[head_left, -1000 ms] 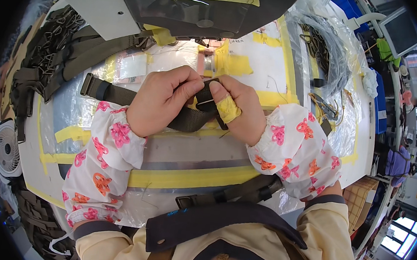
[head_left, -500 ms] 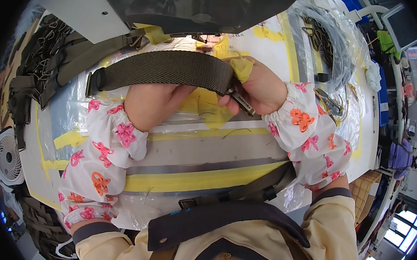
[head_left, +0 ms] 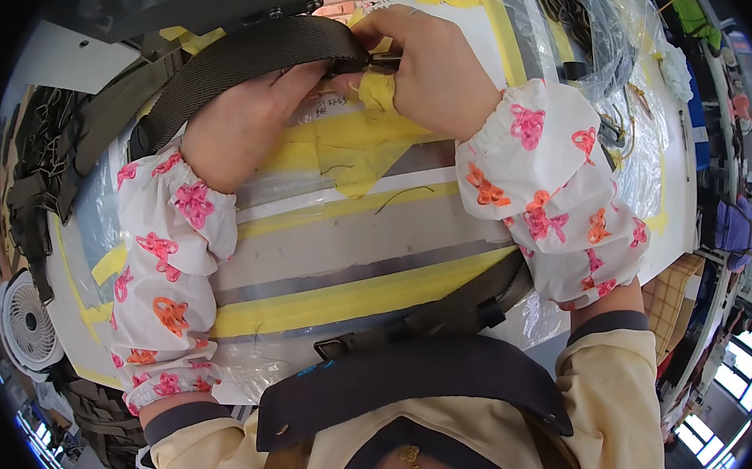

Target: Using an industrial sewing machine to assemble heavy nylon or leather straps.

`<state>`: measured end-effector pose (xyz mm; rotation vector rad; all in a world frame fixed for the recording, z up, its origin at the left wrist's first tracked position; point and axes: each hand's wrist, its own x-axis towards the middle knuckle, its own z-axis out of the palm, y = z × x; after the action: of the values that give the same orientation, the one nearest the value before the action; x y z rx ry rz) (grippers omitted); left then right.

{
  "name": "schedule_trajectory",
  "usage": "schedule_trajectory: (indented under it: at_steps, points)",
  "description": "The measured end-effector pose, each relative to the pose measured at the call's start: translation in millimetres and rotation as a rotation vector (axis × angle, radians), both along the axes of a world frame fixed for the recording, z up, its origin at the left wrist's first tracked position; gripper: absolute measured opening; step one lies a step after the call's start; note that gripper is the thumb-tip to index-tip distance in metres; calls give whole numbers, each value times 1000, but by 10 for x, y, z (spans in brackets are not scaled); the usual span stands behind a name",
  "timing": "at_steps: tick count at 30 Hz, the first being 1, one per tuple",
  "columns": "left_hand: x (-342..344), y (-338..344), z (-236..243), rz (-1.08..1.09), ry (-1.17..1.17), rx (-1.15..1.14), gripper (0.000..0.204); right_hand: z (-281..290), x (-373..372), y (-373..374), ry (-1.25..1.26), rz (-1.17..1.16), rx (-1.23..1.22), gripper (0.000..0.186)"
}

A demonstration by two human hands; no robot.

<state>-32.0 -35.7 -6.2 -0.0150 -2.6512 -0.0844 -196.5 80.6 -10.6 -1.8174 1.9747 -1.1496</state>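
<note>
A wide olive-brown webbing strap (head_left: 240,61) arches over my left hand (head_left: 239,133) and runs to the right. The fingers of that hand are closed on the strap from below, near its right end. My right hand (head_left: 444,74) pinches the same end, where a small dark metal fitting (head_left: 385,59) shows between the fingers. Yellow tape (head_left: 377,91) is wrapped round a digit of the right hand. Both hands are just in front of a dark machine head (head_left: 183,3), close to its lit working area. Fingers partly hide the strap's end.
Straps with metal buckles (head_left: 42,141) are heaped at the left, above a white fan (head_left: 32,319). Clear plastic wrapping (head_left: 620,42) and metal hooks lie at the far right. Yellow tape strips (head_left: 362,308) cross the plastic-covered table. A checked box (head_left: 673,290) stands beyond its right edge.
Both hands and the strap have moved farther away and left, closer under the machine head. My right hand has turned so its back faces up, and the metal fitting is now mostly covered.
</note>
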Motion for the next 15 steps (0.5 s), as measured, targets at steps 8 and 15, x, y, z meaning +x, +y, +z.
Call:
schedule_trajectory:
  at_steps: [8, 15]
  points:
    - [19, 71, 45, 40, -92, -134, 28, -18, 21, -6, -19, -26, 3, 39]
    - [62, 36, -39, 50, -88, 143, 24, 141, -57, -56, 13, 159, -155, 23]
